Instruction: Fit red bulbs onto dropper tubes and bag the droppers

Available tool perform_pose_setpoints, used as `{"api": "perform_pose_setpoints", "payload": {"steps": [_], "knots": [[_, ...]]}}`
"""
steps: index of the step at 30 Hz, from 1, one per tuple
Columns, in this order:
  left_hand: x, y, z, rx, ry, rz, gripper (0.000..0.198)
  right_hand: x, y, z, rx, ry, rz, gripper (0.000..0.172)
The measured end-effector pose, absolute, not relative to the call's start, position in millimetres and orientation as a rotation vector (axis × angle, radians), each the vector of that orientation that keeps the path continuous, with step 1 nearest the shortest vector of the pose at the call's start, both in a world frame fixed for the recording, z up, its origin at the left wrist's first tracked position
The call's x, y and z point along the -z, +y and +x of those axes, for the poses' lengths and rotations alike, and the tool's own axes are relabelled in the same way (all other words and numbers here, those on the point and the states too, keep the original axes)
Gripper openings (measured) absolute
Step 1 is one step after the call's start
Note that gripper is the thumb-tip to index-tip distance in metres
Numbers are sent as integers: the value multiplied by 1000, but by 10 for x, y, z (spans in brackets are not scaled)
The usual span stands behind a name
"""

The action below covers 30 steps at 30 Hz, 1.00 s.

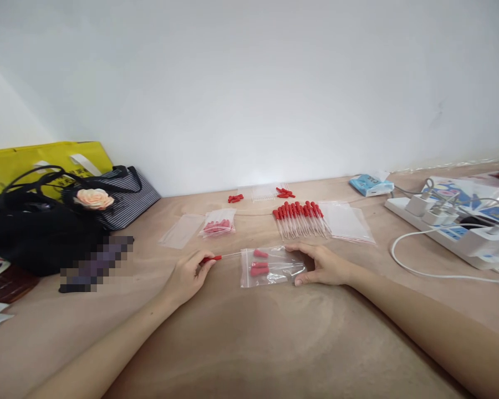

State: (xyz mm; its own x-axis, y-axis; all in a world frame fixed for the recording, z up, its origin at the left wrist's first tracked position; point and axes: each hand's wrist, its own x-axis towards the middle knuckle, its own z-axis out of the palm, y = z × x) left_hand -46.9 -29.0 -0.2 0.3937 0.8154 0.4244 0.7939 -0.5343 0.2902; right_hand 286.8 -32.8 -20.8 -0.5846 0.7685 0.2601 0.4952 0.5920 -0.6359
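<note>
My left hand (192,272) pinches a red-bulbed dropper (217,257) by its bulb. The dropper's thin clear tube points right, with its tip at the left, zip-strip end of a clear zip bag (279,280). Several droppers with red bulbs (259,271) lie inside this bag. My right hand (318,265) is curved round the bag's right end, thumb on the near side and fingers on the far side, gripping it. Beyond the bag lies a row of red-bulbed droppers (299,210). Left of that row sits a stack of filled zip bags (218,224).
Flat zip bags lie right (349,223) and left (182,230). Loose red bulbs (235,198) and clear tubes (264,193) are near the wall. A tissue pack (370,185), a power strip (453,233) with cables, and bags (127,194) flank the table (249,343).
</note>
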Motion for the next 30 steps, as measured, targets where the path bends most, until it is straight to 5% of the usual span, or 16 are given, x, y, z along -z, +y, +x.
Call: {"api": "perform_pose_setpoints", "payload": {"steps": [22,30], "knots": [[-75,-277,-360,-867,1314,2541,17,207,-330,2859,-683,-2303,-1004,73],[16,-313,-28,-936,1371,1863,18,208,-327,2860,-658,-2308,-991,72]]}}
